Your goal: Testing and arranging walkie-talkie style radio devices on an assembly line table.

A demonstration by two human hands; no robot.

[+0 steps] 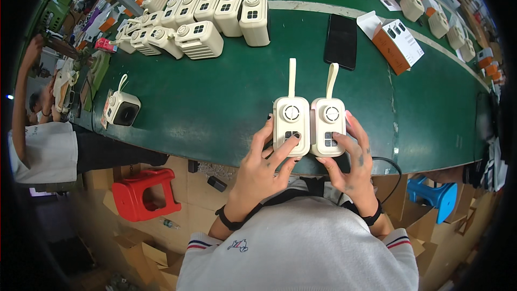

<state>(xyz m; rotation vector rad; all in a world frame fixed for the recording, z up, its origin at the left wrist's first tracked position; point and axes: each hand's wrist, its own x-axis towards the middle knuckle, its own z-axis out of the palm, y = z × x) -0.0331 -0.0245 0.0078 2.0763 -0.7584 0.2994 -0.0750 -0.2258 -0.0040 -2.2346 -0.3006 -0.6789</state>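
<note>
while both cream boxes stand side by side at the near edge of the green counter (215, 102), the left hand (264, 167) clasps the left unit (291, 125) and the right hand (350, 164) the right unit (328, 125). they look like rigid, light plastic; flat sides give the safest hold, not the thin straps.

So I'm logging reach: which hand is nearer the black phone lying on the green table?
Right. The right hand holds a cream device below the black phone; the left hand is farther left, on the other device.
</note>
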